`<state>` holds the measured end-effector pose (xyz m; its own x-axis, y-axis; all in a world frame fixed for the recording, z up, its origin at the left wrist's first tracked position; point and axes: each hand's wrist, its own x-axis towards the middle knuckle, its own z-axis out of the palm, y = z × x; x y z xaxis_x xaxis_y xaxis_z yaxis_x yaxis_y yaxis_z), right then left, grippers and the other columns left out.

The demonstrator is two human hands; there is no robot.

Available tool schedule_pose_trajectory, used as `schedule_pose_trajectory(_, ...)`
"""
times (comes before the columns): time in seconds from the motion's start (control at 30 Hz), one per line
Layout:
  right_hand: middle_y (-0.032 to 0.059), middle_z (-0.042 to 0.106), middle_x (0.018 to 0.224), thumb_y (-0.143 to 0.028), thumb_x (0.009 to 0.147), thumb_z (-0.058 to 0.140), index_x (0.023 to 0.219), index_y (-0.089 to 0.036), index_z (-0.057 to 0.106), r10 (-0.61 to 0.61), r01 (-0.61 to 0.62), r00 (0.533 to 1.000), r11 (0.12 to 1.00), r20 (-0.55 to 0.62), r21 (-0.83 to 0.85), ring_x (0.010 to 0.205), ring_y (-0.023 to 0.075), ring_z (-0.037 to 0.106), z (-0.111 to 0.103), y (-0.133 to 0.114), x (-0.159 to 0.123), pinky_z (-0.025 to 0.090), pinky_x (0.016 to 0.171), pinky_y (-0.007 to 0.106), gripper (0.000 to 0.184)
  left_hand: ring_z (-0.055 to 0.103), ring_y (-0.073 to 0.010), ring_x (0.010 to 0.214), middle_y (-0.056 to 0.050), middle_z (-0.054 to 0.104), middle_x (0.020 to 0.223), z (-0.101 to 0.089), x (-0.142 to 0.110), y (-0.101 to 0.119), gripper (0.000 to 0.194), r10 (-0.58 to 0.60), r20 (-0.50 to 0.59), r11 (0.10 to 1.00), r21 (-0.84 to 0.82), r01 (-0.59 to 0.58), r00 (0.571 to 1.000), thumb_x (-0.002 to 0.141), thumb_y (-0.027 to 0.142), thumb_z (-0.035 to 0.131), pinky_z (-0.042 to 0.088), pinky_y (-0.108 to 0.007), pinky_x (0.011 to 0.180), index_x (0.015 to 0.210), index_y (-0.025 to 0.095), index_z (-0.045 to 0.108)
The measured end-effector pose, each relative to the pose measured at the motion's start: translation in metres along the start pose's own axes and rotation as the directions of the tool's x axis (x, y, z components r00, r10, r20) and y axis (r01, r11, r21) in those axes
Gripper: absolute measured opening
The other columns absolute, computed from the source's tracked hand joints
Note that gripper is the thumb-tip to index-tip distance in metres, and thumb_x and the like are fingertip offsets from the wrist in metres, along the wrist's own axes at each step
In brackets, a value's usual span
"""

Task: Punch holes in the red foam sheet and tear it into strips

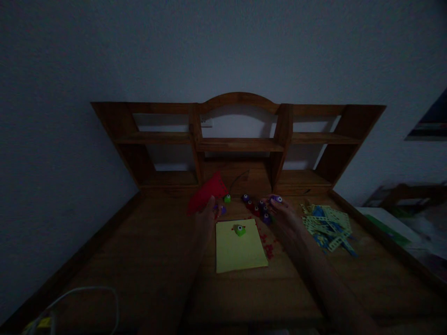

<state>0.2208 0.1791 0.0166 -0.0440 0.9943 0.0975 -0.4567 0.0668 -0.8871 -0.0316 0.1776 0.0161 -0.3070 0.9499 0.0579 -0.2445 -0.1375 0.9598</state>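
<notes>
My left hand (205,217) is closed on a flat red pouch or sheet (208,191), which tilts up to the left; its exact kind is hard to tell in the dim light. A small purple piece (223,209) shows by its fingertips. In the fingers of my right hand (285,213) is a purple toy figure with one round eye (276,199). Below and left of that hand lie several purple and red one-eyed figures (256,209). A green one-eyed figure (240,230) rests on a yellow paper pad (239,253); another green figure (227,199) stands behind it.
Small red bits (267,249) are scattered along the pad's right side. Pale yellow lattice pieces and blue parts (330,228) are heaped on the wooden desk (139,260) at the right. A wooden shelf unit (240,145) rises at the back. A white cable (87,288) loops at lower left.
</notes>
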Motion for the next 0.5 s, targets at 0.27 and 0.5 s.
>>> schedule_pose_trajectory(0.27, 0.0075, 0.070, 0.100, -0.039, 0.063, 0.078, 0.100, -0.022, 0.070, -0.014, -0.013, 0.999, 0.799, -0.040, -0.601, 0.088, 0.0255, 0.064, -0.045, -0.038, -0.026, 0.049, 0.074, 0.036, 0.041, 0.058, -0.0146, 0.057, -0.011, 0.071, 0.078, -0.002, 0.001, -0.016, 0.041, -0.081, 0.090, 0.997, 0.011, 0.080, 0.993, 0.067, 0.052, 0.070, 0.043, -0.024, 0.053, 0.073, 0.011, 0.070)
schedule_pose_trajectory(0.5, 0.0064, 0.072, 0.083, -0.040, 0.058, 0.078, 0.086, -0.023, 0.072, 0.031, -0.008, 0.999, 0.567, 0.011, -0.824, 0.076, 0.0273, 0.065, -0.054, -0.013, -0.053, 0.048, 0.070, 0.038, 0.033, 0.054, -0.0112, 0.053, -0.014, 0.070, 0.082, -0.010, 0.010, -0.037, 0.051, -0.111, 0.147, 0.993, -0.027, 0.116, 0.983, 0.070, 0.058, 0.064, 0.042, -0.023, 0.052, 0.079, 0.008, 0.071)
